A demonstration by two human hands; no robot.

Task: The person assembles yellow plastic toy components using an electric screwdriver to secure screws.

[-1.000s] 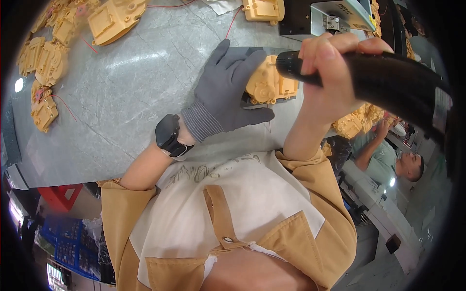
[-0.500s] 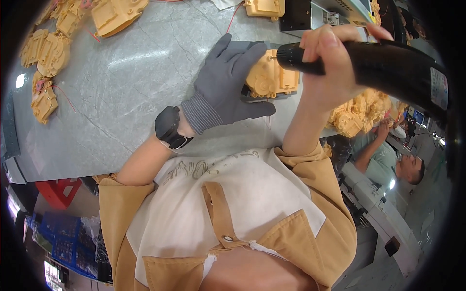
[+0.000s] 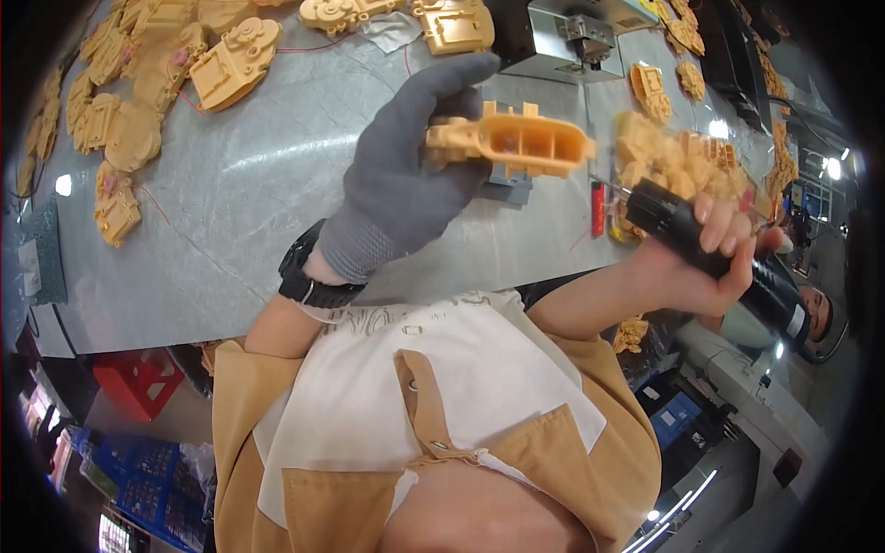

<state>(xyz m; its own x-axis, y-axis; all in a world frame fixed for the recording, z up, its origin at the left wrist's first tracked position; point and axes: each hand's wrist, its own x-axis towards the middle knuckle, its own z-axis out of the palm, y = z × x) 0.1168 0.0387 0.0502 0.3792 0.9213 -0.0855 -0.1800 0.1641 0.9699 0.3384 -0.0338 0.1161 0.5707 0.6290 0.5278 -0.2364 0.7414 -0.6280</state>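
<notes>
In a grey knitted glove, my left hand (image 3: 406,157) grips a yellow-orange plastic housing (image 3: 535,143) by its left end. The housing is held up over the table, its hollow side with inner ribs facing me. My bare right hand (image 3: 705,253) is wrapped around a black electric screwdriver (image 3: 673,217), whose thin bit points up and left. The bit's tip lies near the right end of the housing, apart from it as far as I can see. Under the housing a grey block-like fixture (image 3: 507,187) is partly hidden by it and my left hand.
Several yellow housings, some with red wires, lie at the left (image 3: 120,129) and along the back (image 3: 452,23). A metal machine (image 3: 581,41) stands at the back right. A heap of yellow parts (image 3: 682,161) sits right, beside a red object (image 3: 598,210). Another person is at far right.
My left hand has lifted the housing off the table and turned it hollow side toward me. My right hand has drawn the screwdriver away from it, down and to the right.
</notes>
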